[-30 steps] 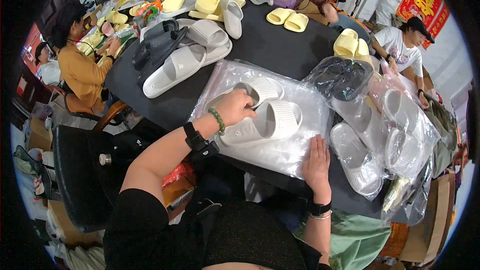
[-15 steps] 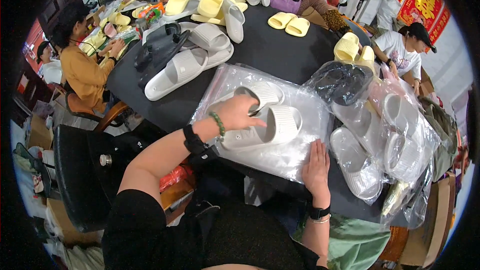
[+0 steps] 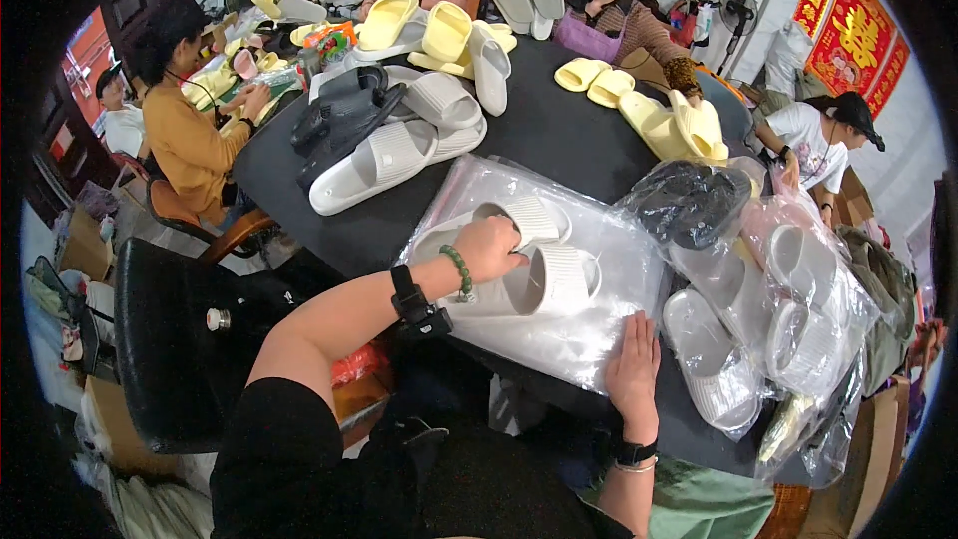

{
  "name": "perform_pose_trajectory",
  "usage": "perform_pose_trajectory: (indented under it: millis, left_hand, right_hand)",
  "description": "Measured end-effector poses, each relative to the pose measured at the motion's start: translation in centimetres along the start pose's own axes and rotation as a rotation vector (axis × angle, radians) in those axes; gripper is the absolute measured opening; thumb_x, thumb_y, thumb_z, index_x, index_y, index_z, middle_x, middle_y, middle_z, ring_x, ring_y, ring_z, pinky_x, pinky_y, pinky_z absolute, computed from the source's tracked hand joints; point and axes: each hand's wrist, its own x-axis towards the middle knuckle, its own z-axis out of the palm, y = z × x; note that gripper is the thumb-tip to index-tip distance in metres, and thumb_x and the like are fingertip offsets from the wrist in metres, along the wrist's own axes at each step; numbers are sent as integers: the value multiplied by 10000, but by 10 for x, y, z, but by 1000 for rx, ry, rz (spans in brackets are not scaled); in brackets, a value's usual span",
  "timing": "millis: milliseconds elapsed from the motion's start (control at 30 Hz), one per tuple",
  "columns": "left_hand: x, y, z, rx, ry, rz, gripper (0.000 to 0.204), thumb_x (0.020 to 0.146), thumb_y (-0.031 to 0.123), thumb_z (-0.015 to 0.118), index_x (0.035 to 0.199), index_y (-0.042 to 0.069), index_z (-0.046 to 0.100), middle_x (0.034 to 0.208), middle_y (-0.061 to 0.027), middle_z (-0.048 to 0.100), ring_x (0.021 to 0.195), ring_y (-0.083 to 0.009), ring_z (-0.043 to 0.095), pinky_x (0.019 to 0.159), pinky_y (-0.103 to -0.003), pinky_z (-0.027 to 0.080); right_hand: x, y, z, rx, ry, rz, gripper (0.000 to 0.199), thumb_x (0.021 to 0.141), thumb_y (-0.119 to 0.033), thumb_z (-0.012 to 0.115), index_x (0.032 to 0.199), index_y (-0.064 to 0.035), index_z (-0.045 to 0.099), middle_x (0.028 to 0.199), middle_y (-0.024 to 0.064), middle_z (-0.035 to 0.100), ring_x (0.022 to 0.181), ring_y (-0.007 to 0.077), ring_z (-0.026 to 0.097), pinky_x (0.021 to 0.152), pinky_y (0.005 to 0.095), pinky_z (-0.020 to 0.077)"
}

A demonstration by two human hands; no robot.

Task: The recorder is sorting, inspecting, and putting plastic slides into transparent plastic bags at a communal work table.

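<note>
1. Nearest me, the person's right hand (image 3: 633, 367) lies palm down at the near right edge of the clear plastic bags (image 3: 574, 347), fingers straight and extended, gripping nothing.
2. The left hand (image 3: 486, 252) reaches in over the pale grey pair of slippers (image 3: 561, 281), fingers curled down at the inner edges beside the straps; I cannot tell how firmly they grip.
3. That pair sits side by side, soles down, on the bags. Both long axes run left to right, slanting slightly away; toes point right, heels left.
4. To the right, bagged pale slippers (image 3: 720, 374) lie on the black worktop (image 3: 544, 105).
5. Farther left are loose grey slippers (image 3: 384, 162).
6. Beyond, yellow slippers (image 3: 659, 130) rest near a co-worker in a purple apron (image 3: 589, 37).
</note>
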Motion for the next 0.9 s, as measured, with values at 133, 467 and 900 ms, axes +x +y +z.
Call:
perform_pose_trajectory:
  millis: [133,467,900]
  left_hand:
    - [10,-6,-27,77,-58,62,362,767,336,731,698,-12,658,798,-183,632,750,-377,629,696,-464,504]
    - [76,-51,-143,307,199,81,249,729,265,677,717,17,665,782,-191,634,761,-380,620,700,-475,501]
    - [69,-291,-206,340,205,-819,579,927,490,515,1170,-21,639,1202,-239,639,1105,-362,619,984,-433,457]
  right_hand:
    - [3,-3,-2,4,5,-6,647,842,-52,485,1460,29,315,1542,207,311,1440,372,273,1171,503,218]
    - [0,-2,0,-8,18,-20,677,818,-34,480,1469,21,302,1541,199,310,1445,362,264,1167,505,219]
    - [3,1,3,-17,15,-5,651,842,-81,519,1455,29,330,1536,207,328,1442,357,277,1165,501,221]
